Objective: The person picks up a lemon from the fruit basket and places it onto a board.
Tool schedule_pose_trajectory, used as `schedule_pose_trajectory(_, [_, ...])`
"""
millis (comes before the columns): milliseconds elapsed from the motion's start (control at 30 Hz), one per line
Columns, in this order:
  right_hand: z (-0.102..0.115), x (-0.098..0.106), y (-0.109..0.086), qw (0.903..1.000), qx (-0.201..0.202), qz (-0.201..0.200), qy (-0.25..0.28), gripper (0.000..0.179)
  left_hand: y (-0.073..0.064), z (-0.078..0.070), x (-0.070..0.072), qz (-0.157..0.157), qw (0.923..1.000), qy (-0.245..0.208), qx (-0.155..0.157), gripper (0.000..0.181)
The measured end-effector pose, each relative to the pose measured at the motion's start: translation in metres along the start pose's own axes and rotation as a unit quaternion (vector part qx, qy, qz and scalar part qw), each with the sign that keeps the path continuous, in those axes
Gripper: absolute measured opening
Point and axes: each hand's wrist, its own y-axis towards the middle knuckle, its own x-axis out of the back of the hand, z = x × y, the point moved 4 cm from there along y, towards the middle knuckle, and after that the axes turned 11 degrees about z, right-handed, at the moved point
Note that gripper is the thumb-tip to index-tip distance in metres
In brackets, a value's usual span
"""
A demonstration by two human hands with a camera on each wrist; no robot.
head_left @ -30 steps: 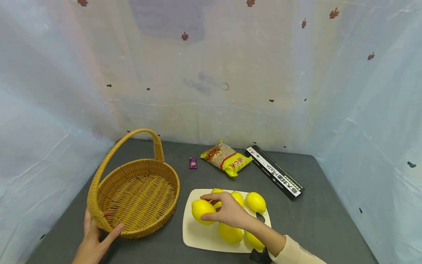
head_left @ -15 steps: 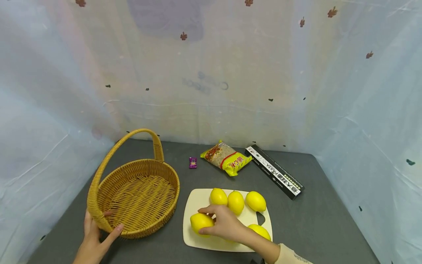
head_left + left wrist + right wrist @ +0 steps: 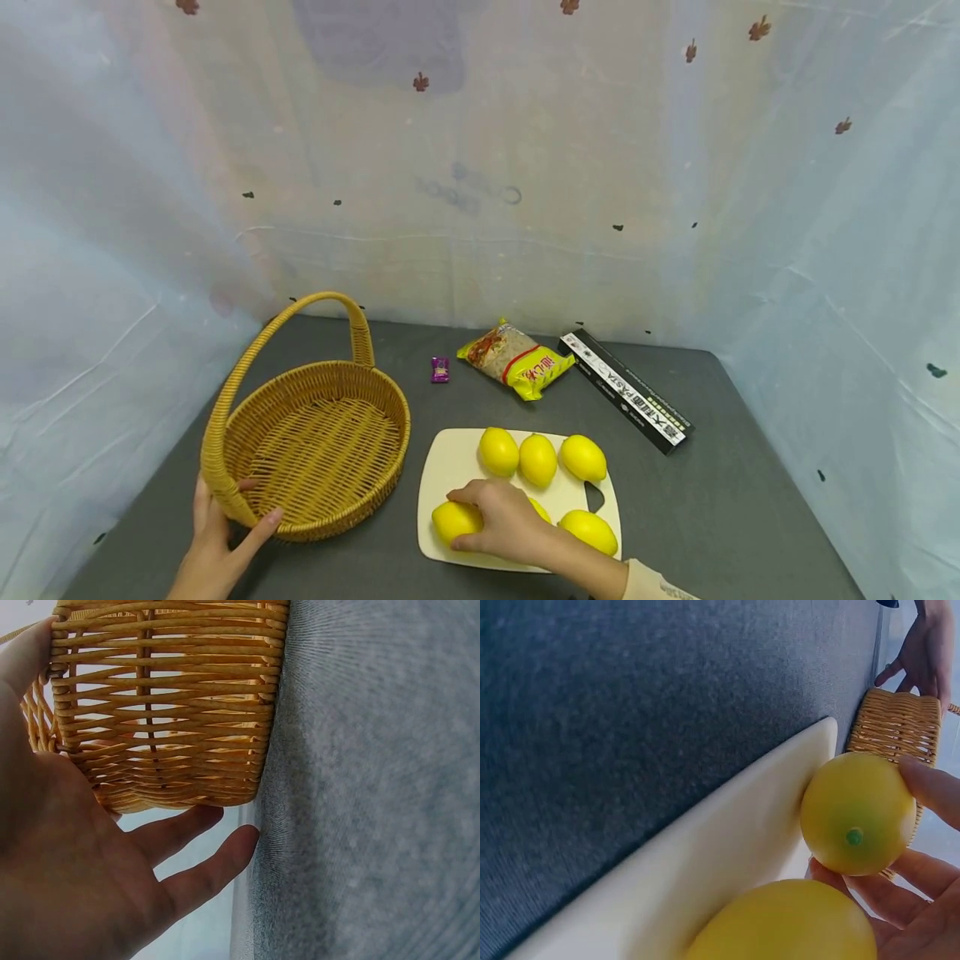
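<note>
A round wicker basket (image 3: 322, 450) with a tall arched handle stands at the left of the table. My left hand (image 3: 213, 542) holds its near-left rim by the handle's foot, the thumb over the edge; in the left wrist view two fingers stretch along below the woven side (image 3: 172, 705). My right hand (image 3: 506, 521) grips a yellow lemon (image 3: 455, 522) between thumb and fingers, low over the left front of a cream cutting board (image 3: 442, 467). In the right wrist view this lemon (image 3: 859, 814) shows its green stem end, and another lemon (image 3: 787, 926) lies right beside it.
More lemons lie on the board: three along its back, one at the front right (image 3: 588, 532), one partly hidden under my right hand. Behind are a small purple packet (image 3: 440, 370), a yellow pasta bag (image 3: 516, 360) and a long black pasta box (image 3: 628, 392). Plastic sheeting surrounds the table.
My right hand has lowered the lemon toward the board's front left, uncovering the back lemons. My left hand and the basket have stayed put.
</note>
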Motion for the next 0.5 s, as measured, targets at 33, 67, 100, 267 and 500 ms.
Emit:
schedule_pose_trajectory(33, [0.0000, -0.0002, 0.0003, 1.0000, -0.002, 0.000, -0.010, 0.050, -0.0001, -0.0002, -0.0001, 0.000, 1.0000, 0.000, 0.001, 0.069])
schedule_pose_trajectory(67, [-0.0002, -0.0004, 0.0005, 0.9998, -0.006, 0.000, -0.020, 0.050, -0.0002, -0.0004, -0.0002, 0.001, 1.0000, 0.000, 0.001, 0.070])
schedule_pose_trajectory(100, [-0.0003, -0.0005, 0.0008, 0.9996, -0.007, -0.001, -0.027, 0.051, -0.0003, -0.0006, -0.0003, 0.001, 1.0000, 0.000, 0.001, 0.070])
schedule_pose_trajectory(267, [0.0012, 0.0000, 0.0004, 0.9982, -0.011, 0.002, -0.059, 0.054, 0.0001, -0.0014, 0.0002, -0.001, 1.0000, -0.003, -0.001, 0.069])
schedule_pose_trajectory(500, [0.0036, 0.0005, -0.0023, 0.9976, -0.006, 0.006, -0.069, 0.058, 0.0002, -0.0001, 0.0000, 0.000, 1.0000, -0.003, 0.001, 0.071])
